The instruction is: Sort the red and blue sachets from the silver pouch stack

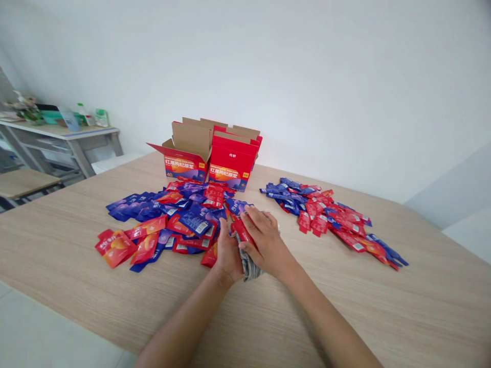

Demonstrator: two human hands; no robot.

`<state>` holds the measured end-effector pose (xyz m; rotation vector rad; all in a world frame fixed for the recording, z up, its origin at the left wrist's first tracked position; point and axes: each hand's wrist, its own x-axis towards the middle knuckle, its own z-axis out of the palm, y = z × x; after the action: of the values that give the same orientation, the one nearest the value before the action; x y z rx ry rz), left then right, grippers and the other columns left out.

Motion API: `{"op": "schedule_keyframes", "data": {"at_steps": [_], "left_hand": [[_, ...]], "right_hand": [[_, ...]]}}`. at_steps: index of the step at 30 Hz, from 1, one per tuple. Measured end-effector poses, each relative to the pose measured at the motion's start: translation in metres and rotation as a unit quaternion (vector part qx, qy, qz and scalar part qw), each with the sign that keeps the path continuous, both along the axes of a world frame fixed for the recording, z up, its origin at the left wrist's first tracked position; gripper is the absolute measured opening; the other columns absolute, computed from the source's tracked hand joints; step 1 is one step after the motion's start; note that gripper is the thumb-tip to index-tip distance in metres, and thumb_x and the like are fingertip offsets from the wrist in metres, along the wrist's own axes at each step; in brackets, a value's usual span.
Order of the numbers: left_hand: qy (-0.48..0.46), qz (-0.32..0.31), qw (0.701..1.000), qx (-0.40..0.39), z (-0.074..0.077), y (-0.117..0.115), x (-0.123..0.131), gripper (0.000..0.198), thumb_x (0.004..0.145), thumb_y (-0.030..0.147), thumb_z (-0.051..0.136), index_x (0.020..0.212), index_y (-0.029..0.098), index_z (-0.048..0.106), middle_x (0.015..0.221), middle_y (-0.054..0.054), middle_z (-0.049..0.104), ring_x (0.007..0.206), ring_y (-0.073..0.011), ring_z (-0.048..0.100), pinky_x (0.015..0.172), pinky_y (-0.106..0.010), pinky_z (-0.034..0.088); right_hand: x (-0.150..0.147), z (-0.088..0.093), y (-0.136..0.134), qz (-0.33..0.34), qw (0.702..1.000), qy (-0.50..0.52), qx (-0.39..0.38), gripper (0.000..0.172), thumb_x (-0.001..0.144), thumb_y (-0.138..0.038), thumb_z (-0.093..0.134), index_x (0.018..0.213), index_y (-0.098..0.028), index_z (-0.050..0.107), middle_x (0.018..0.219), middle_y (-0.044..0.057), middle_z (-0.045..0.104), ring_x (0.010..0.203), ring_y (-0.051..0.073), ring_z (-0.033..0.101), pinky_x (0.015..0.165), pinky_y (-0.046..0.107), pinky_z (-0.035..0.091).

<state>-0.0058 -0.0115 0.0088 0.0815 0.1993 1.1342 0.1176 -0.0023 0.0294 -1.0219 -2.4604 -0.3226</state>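
My left hand [228,256] cups a grey striped cloth [251,269] from the left and below, thumb pointing up. Over a red sachet [242,231] lies my right hand [264,241], its fingers closed over it against the cloth. A blue sachet [236,206] shows just beyond the fingertips; whether it is held too, I cannot tell. Close by on the left spreads a loose pile of red and blue sachets [194,222]. The palms and part of the cloth are hidden.
Two red cartons, a left one [184,166] and a right one [232,161], stand with raised flaps near the wall, more flaps behind them. Another heap of sachets [318,207] lies on the right of the wooden table [364,306]. A side desk [57,131] holds bottles.
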Motion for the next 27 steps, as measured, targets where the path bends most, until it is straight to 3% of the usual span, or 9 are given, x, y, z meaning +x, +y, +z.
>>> {"op": "schedule_keyframes", "data": {"at_steps": [5,10,15,19,22,27], "left_hand": [[-0.004,0.012,1.000,0.002,-0.001,0.010,-0.012,0.089,0.090,0.076,0.020,0.143,0.011,0.050,0.132,-0.017,0.064,0.127,-0.0325,0.057,0.110,-0.046,0.041],[-0.003,0.045,0.998,0.034,-0.003,0.017,-0.028,0.098,0.088,0.079,0.016,0.144,0.005,0.048,0.134,-0.022,0.062,0.128,-0.0341,0.056,0.109,-0.048,0.041],[-0.034,-0.032,0.996,0.075,-0.006,0.009,-0.011,0.089,0.089,0.078,0.023,0.146,0.014,0.048,0.135,-0.016,0.063,0.128,-0.0320,0.057,0.110,-0.047,0.040],[-0.028,-0.073,0.994,0.079,-0.006,0.004,0.003,0.087,0.090,0.077,0.019,0.147,0.017,0.048,0.137,-0.015,0.062,0.130,-0.0321,0.055,0.112,-0.049,0.037],[-0.019,-0.057,0.997,0.055,-0.005,0.005,0.000,0.091,0.088,0.079,0.019,0.145,0.014,0.049,0.136,-0.016,0.062,0.130,-0.0332,0.055,0.112,-0.050,0.037],[0.011,0.029,1.000,0.007,-0.006,0.011,-0.014,0.088,0.091,0.075,0.021,0.142,0.011,0.052,0.128,-0.017,0.067,0.125,-0.0317,0.059,0.109,-0.046,0.042]], "right_hand": [[-0.006,0.006,-0.012,-0.025,0.996,-0.072,-0.053,0.054,0.102,-0.032,0.040,0.148,-0.003,0.040,0.153,0.022,0.043,0.144,0.028,0.037,0.121,0.051,0.023],[-0.015,-0.001,-0.017,-0.049,0.995,-0.068,-0.056,0.054,0.103,-0.028,0.038,0.149,0.001,0.037,0.156,0.023,0.035,0.148,0.032,0.029,0.121,0.056,0.022],[-0.007,-0.008,0.001,-0.089,0.996,-0.010,-0.031,0.053,0.104,-0.026,0.030,0.149,0.002,0.037,0.156,0.025,0.034,0.149,0.033,0.026,0.121,0.061,0.019],[0.009,-0.009,0.018,-0.094,0.992,0.021,-0.082,0.053,0.105,-0.028,0.028,0.149,-0.001,0.038,0.153,0.025,0.040,0.147,0.032,0.033,0.120,0.060,0.025],[0.010,-0.009,0.017,-0.074,0.992,0.037,-0.092,0.055,0.104,-0.030,0.030,0.150,0.000,0.036,0.155,0.026,0.036,0.148,0.032,0.030,0.120,0.057,0.029],[-0.007,-0.008,-0.005,0.055,0.995,-0.009,-0.088,0.060,0.103,-0.032,0.038,0.156,-0.006,0.025,0.159,0.021,0.030,0.151,0.026,0.023,0.122,0.051,0.028]]}}
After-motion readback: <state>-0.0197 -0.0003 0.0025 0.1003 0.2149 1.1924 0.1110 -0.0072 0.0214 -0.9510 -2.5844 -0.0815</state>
